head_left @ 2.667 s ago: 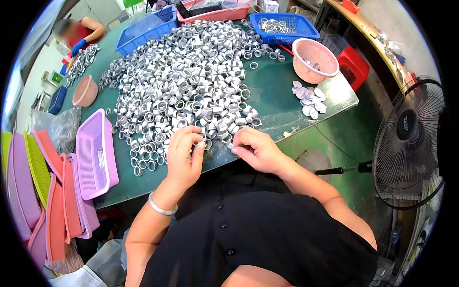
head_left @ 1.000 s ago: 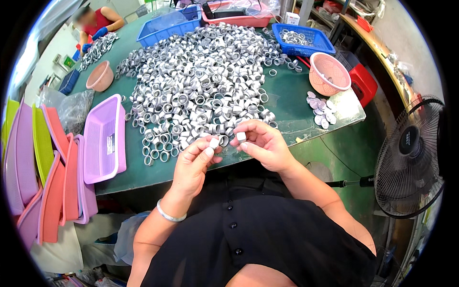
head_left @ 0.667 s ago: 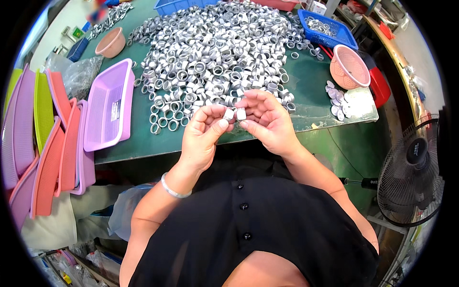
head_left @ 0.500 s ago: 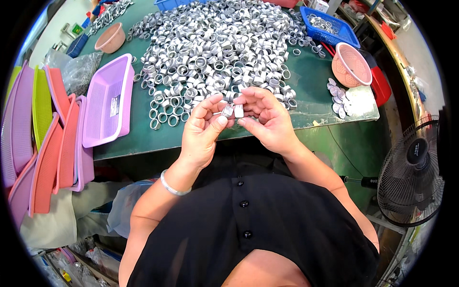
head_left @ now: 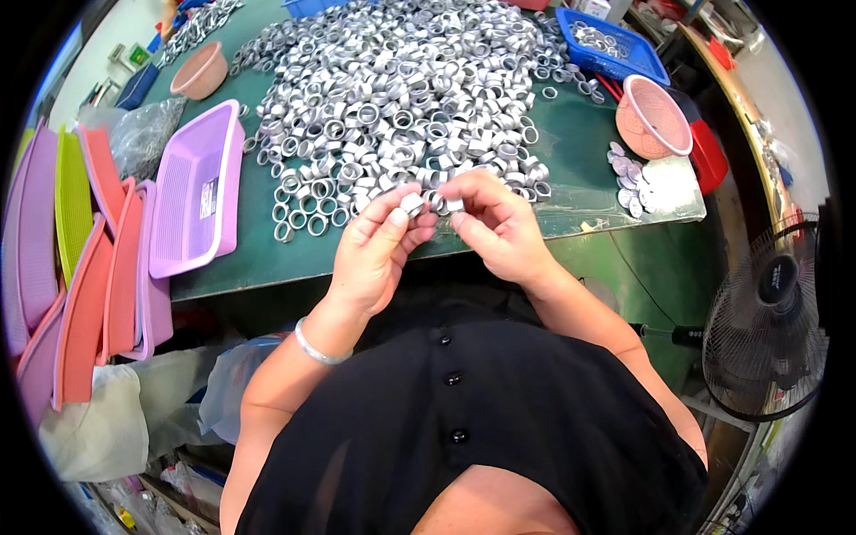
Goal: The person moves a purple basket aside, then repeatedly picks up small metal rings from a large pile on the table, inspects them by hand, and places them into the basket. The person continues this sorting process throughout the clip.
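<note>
Green table (head_left: 588, 152) heaped with rings (head_left: 401, 89), fan (head_left: 771, 321) right of it, left hand (head_left: 374, 250) pinching a ring (head_left: 413, 205), right hand (head_left: 495, 227) a small piece (head_left: 452, 206).

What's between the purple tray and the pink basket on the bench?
Head view: the heap of silver metal rings covers the green table between the purple tray and the pink basket.

This is a small workshop for assembling parts. Beyond the hands, a green worktable (head_left: 588, 143) carries a big heap of silver metal rings (head_left: 401, 98). Plastic sorting baskets (head_left: 192, 192) lie left of the hands, and a floor fan (head_left: 771, 316) stands to their right.
</note>
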`<state>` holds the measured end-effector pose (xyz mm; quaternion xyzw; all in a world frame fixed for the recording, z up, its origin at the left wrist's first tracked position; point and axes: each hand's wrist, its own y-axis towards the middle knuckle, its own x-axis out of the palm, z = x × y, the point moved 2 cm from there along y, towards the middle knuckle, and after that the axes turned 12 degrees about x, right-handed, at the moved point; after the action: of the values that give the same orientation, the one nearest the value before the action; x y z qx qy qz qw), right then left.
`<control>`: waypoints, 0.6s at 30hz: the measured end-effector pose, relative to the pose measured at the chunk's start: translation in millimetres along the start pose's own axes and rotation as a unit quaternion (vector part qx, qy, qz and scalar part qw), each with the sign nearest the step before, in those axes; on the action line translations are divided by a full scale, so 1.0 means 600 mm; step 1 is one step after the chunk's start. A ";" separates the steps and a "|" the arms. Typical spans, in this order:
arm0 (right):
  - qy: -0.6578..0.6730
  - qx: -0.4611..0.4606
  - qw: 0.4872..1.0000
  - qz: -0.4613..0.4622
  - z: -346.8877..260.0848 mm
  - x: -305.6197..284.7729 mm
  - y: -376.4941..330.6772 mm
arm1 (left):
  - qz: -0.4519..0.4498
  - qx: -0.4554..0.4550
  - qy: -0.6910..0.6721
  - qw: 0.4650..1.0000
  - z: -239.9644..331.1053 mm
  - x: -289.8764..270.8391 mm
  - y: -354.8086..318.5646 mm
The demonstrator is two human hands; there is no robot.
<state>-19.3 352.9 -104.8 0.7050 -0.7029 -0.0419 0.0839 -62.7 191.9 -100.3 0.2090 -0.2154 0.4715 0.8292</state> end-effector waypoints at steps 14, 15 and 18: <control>-0.105 0.074 0.987 -0.098 -0.034 -0.031 0.010 | -0.057 -0.083 0.059 0.993 -0.006 0.027 0.010; -0.122 0.084 0.985 -0.091 -0.044 -0.046 0.018 | -0.051 -0.074 0.080 0.993 -0.008 0.028 0.013; -0.183 0.135 0.974 0.001 -0.069 -0.141 0.088 | -0.043 -0.030 0.149 0.987 -0.003 0.019 0.015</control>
<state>-64.4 440.1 -59.8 0.6894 -0.7063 -0.0750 -0.1421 -65.1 205.2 -93.9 0.1208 -0.0940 0.4543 0.8776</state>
